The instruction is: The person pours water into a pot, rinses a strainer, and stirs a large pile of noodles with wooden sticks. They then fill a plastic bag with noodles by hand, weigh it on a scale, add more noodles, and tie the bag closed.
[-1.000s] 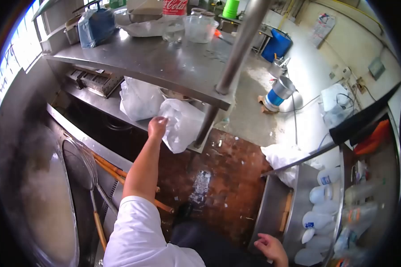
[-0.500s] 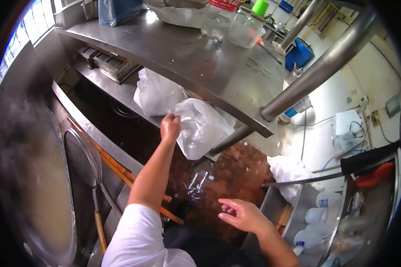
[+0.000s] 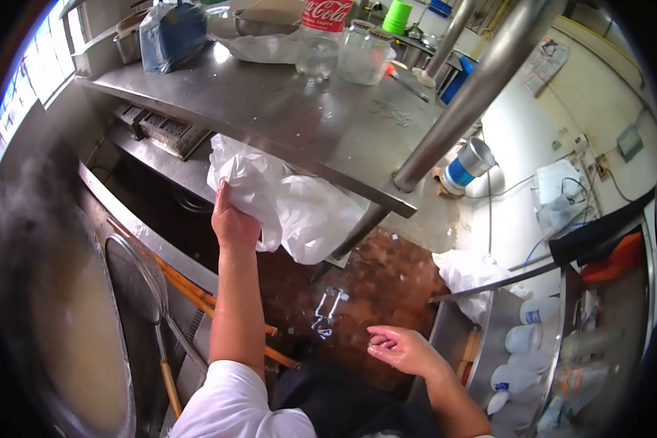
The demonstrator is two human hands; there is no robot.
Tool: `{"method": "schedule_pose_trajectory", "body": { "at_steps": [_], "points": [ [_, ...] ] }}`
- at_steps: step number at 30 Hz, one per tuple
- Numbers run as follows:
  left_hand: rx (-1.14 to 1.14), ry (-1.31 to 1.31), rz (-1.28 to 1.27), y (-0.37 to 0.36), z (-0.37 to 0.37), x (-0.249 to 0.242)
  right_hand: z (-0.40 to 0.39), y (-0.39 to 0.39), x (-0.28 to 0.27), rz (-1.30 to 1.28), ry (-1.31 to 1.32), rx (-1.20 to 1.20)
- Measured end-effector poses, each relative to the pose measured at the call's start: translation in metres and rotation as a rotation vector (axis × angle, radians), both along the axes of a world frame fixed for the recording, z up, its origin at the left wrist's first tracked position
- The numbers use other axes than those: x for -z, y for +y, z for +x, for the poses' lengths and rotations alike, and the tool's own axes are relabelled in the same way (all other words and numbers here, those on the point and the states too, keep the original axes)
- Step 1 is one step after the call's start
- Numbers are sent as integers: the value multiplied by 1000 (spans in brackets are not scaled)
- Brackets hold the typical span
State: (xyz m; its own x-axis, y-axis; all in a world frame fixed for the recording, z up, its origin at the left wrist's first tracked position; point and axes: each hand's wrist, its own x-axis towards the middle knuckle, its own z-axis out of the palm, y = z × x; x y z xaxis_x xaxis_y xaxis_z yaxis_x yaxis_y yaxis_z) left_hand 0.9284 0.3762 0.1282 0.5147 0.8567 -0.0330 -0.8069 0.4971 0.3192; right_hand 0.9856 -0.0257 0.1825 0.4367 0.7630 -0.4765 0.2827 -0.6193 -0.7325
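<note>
My left hand (image 3: 235, 223) reaches out to a white plastic bag (image 3: 248, 182) on the lower shelf, under the steel table. The thumb shows at the bag's front, and the fingers are partly hidden, closed on its plastic. Another white plastic bag (image 3: 314, 219) bulges beside it at the shelf's end. My right hand (image 3: 403, 350) hovers over the brown tiled floor, its fingers loosely bent and apart, with nothing visible in it.
Left of me, a large pan (image 3: 80, 321) of pale liquid steams. A wire strainer (image 3: 133, 277) lies next to it. Above the bags is the steel table's top (image 3: 270, 102), with a Coca-Cola bottle (image 3: 321, 44). Bottles (image 3: 522, 337) line a rack at right.
My left hand has moved left from the nearer bag to the one further left and taken hold of it, pulling it forward. The view has shifted slightly; my right hand stays low.
</note>
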Motion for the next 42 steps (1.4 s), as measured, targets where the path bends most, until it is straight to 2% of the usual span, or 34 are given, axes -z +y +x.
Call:
{"method": "schedule_pose_trajectory", "body": {
  "at_steps": [2,5,6,11,13,14,17,20,24,26,28,30,31,32,33,34,35,36,37,38,39,40,41,42],
  "points": [
    [136,-119,2,-7,-2,-10,1,0,-1,21,11,4],
    [181,-139,97,-17,-6,-3,2,6,6,71,70,69],
    [248,-174,25,-24,-7,-7,3,8,13,113,139,92],
    [305,-232,11,-46,-18,10,6,38,37,246,214,137],
    [317,-143,-256,-36,-24,16,6,50,39,248,256,180],
    [291,-104,-219,-30,-34,27,7,51,41,248,254,168],
    [221,-75,-123,-34,-68,-5,7,45,49,261,268,116],
    [335,-193,0,-34,-90,-38,7,46,48,194,275,112],
    [368,-278,68,-32,-91,-42,7,56,45,187,274,98],
    [408,-261,6,-33,-85,-27,2,71,41,194,275,81],
    [452,-225,-79,-29,-76,2,-2,105,25,346,-218,-35],
    [539,-296,-88,-38,-74,7,10,155,28,472,-627,-70],
    [571,-334,-117,-42,-74,4,18,181,32,374,-729,-167],
    [522,-235,-195,-46,-75,2,25,205,41,275,-835,-266],
    [508,-162,-297,-54,-77,-13,32,227,65,394,-840,-313],
    [568,-232,-218,-55,-83,-16,41,251,78,221,-814,-507],
    [629,-300,-139,-56,-91,-18,44,267,91,223,-816,-508],
    [546,-201,-81,-59,-106,-37,45,280,102,218,-864,-531],
    [349,-198,-28,-47,-122,-13,49,291,112,213,-912,-556],
    [163,-102,159,-45,-143,-36,57,299,120,157,-947,-550],
    [82,-135,217,-45,-165,-50,65,306,128,100,-980,-546],
    [73,-210,231,-47,-183,-60,75,316,138,-85,-957,-561],
    [75,-281,250,-49,-199,-70,84,318,152,-85,-963,-569],
    [76,-331,255,-52,-211,-74,95,319,161,-230,-954,-582]
  ]
}}
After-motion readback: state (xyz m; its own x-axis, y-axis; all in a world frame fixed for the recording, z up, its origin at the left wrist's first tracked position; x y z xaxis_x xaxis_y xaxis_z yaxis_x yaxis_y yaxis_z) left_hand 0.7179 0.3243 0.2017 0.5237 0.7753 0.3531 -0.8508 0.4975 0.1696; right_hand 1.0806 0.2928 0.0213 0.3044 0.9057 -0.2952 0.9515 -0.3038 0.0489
